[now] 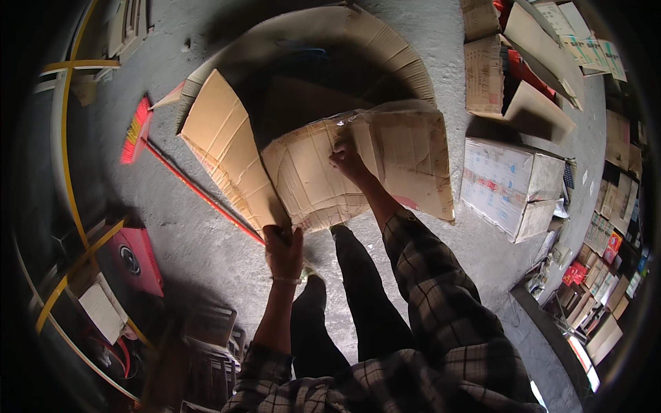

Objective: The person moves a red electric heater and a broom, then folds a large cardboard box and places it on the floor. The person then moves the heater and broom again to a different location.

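Note:
A large open cardboard box (356, 26) stands on the floor in front of me, its inside mostly in shadow. Something thin and blue (312, 50) shows faintly within. My left hand (284, 253) grips the near corner of the box's left cardboard flap (222, 124). Over the wide, creased near flap (304, 170) is my right hand (348, 161), its fingers curled into a fist with nothing visible in them. Whether that fist touches the cardboard is unclear. Shiny clear tape (348, 118) runs along the flap's upper edge.
A broom with red and yellow bristles (137, 131) lies left of the box, its red handle (201, 193) reaching toward my left hand. At right are a white carton (496, 180) and an open brown carton (483, 77). A pink-red box (137, 260) and yellow-edged frame (67, 155) stand at left.

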Demonstrator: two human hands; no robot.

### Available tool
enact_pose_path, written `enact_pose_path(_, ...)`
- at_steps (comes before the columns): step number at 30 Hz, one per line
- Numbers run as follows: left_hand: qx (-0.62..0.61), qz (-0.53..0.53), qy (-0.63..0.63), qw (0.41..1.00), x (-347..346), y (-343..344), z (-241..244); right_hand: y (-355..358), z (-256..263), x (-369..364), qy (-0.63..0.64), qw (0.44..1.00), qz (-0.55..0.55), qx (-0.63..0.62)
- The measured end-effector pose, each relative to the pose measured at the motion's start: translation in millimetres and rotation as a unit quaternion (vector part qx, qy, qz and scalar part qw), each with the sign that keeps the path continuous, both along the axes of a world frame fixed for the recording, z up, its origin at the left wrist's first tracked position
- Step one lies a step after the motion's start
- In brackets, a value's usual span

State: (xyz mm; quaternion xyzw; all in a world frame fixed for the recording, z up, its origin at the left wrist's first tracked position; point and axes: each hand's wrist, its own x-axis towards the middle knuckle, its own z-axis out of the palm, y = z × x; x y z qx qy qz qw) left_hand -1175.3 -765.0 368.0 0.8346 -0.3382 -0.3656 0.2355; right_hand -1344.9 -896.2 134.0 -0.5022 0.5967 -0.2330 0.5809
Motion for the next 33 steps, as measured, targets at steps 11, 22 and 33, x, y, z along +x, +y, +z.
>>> enact_pose_path(11,-0.058,-0.029,0.067,0.996,26.4,5.1,7.5,31.9,125.2,37.8,0.142,0.934,0.263,-0.198)
enact_pose_path(22,-0.158,0.025,0.220,0.962,58.7,64.3,24.3,86.5,76.2,163.5,0.307,0.812,0.486,-0.101)
enact_pose_path(33,-0.192,-0.171,-0.043,0.965,23.3,63.8,-60.1,152.0,138.8,-31.2,0.206,0.894,0.280,-0.282)
